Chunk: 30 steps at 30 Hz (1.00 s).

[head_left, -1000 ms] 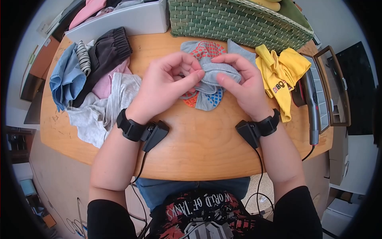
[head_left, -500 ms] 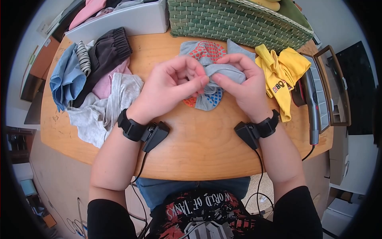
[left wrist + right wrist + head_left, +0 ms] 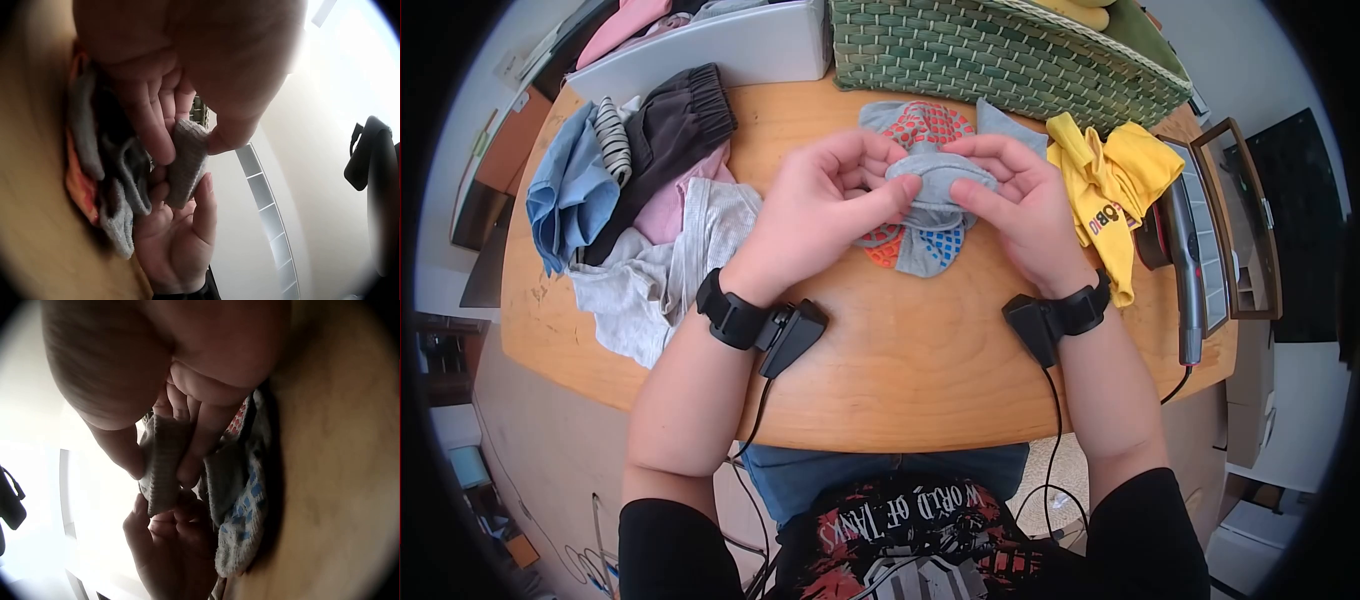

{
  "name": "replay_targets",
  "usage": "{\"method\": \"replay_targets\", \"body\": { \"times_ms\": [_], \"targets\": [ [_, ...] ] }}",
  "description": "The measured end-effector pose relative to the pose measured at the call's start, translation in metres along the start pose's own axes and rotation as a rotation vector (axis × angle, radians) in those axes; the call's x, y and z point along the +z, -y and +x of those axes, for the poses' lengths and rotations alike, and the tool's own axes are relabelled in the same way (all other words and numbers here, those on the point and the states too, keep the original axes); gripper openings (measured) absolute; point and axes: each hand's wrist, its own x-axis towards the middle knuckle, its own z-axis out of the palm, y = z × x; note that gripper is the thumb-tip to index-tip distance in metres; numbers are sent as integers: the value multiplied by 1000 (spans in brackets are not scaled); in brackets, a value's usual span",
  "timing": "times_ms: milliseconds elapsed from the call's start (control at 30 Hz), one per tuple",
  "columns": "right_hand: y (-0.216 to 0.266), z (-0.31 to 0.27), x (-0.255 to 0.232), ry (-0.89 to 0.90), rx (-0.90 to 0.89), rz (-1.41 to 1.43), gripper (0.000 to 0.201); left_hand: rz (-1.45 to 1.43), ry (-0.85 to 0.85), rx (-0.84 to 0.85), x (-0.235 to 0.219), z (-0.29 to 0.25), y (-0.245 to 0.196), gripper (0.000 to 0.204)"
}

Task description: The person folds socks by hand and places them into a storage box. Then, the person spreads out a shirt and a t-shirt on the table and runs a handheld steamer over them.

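Note:
A grey sock (image 3: pixel 945 182) with a folded-over cuff is held up between both hands. My left hand (image 3: pixel 820 210) pinches one side of the cuff between thumb and fingers, and my right hand (image 3: pixel 1030 210) pinches the other. In the left wrist view the ribbed cuff (image 3: pixel 189 159) spans the two hands; the right wrist view shows the same cuff (image 3: pixel 165 459) from the other side. Below the hands lie more grey socks, one with red dots (image 3: pixel 935 122), one with blue dots (image 3: pixel 938 246) and one with an orange patch (image 3: pixel 884 252). Hands partly hide this pile.
Crumpled clothes lie at the left, among them dark trousers (image 3: pixel 675 115) and a light grey garment (image 3: pixel 710 235). A yellow garment (image 3: pixel 1115 180) is at the right, beside a corded hair-styling tool (image 3: pixel 1188 270). A white bin (image 3: pixel 740 50) and a green woven basket (image 3: pixel 990 65) stand behind.
Half a second ago the thumbs were close together over the sock; now they are farther apart, with the folded cuff spread between them. The socks below have stayed in place.

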Motion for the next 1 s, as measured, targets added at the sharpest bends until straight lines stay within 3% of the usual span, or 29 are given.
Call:
{"method": "replay_targets", "body": {
  "times_ms": [367, 567, 633, 733, 1000],
  "targets": [
    [5, -1, -1, -9, -62, -41, 35, -52, 105, -57, 3, -2, -7, 26],
    [4, -3, 3, 43, -84, -27, 37, 18, 36, 94, 11, -2, -1, 29],
    [2, -1, 1, 12, -27, 81, 35, -85, 59, -36, 5, -3, -10, 27],
    [2, -1, -5, 77, 47, 120, 33, -75, 41, -30, 0, -2, -9, 26],
    [-1, -3, -10, 60, -14, 76, 28, -67, 139, -47, 2, -3, -9, 27]
  ]
}}
